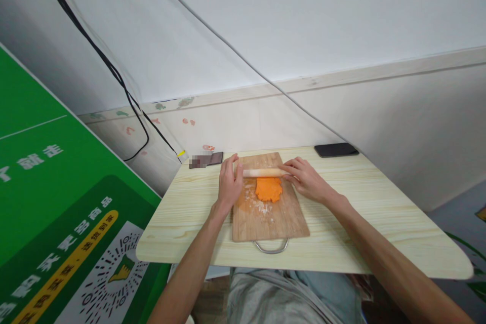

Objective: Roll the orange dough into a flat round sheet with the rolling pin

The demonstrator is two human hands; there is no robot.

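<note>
Partly, both hands [266,179] hide the rolling pin's [261,172] ends.

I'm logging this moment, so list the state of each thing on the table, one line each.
Orange dough: flattened, lying on the board.
Rolling pin: lying across the dough's far edge, a hand on each end.
Left hand: palm down on the pin.
Right hand: palm down on the pin.
Cutting board: flat, dusted with flour.
Phone: lying flat, screen dark.

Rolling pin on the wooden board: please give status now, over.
Left hand and right hand flat on ends of pale wooden rolling pin. Pin at far edge of flat orange dough on wooden cutting board. Nothing blocking.
</note>
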